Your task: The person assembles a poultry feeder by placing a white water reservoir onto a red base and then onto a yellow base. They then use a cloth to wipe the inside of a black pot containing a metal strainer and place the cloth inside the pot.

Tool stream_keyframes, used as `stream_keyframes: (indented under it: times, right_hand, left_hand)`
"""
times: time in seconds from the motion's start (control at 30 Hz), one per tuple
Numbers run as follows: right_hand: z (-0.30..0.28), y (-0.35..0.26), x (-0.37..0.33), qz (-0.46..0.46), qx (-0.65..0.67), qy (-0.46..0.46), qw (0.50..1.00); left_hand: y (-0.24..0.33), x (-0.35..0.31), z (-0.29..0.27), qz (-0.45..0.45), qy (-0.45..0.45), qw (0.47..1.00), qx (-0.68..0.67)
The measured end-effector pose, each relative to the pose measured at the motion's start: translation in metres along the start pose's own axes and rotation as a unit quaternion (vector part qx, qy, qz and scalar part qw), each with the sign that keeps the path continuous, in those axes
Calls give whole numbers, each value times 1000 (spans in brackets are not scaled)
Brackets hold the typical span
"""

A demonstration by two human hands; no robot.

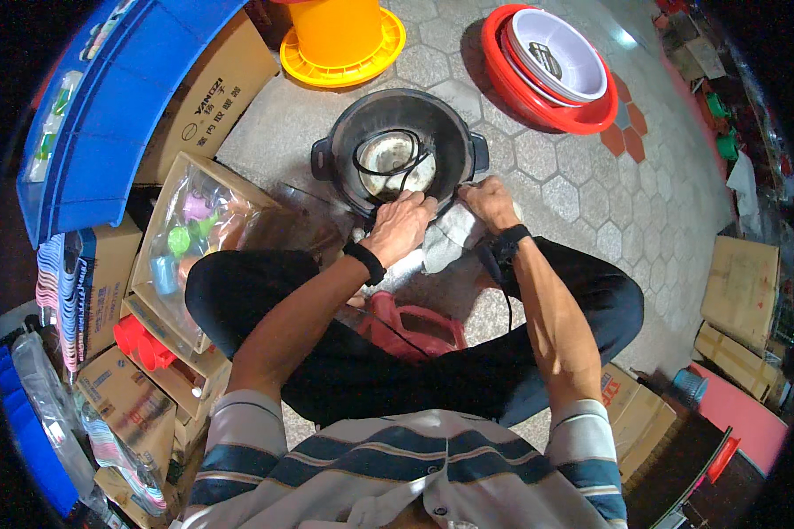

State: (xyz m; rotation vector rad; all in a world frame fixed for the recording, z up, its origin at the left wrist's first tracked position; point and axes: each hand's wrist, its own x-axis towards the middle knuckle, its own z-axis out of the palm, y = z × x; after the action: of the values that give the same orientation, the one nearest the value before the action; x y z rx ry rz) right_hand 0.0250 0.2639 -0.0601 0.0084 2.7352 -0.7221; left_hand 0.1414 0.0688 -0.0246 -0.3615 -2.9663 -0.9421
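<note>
On the floor ahead of me stands a round black pot (340, 141) with a handle on each side. A stained, pale round plate (384, 159) lies at its bottom, and a thin black cord (358, 152) loops over it. My left hand (401, 225) is closed over the near rim, its fingertips partly hidden. By the right handle, my right hand (491, 203) pinches a whitish cloth (450, 236) against the pot's rim. The cloth hangs down between both hands. Below it, between my legs, sits a red plastic piece with openings (406, 324).
A yellow round-based container (344, 66) stands beyond the pot. Red and white basins (582, 110) are stacked at far right. To the left are a blue bin (123, 115) and an open carton (146, 291) of colourful plastic goods. More cartons (739, 286) line the right side.
</note>
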Motion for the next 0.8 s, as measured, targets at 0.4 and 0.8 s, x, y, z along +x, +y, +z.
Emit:
stream_keyframes:
  times: [0.4,0.8]
  right_hand:
    - [-37,-47,-20,-11,-138,-105,985]
    - [-62,45,-49,-30,-23,-4,999]
  left_hand:
    - [2,0,0,0,4,1000,2]
    - [1,0,3,4,5,1000,16]
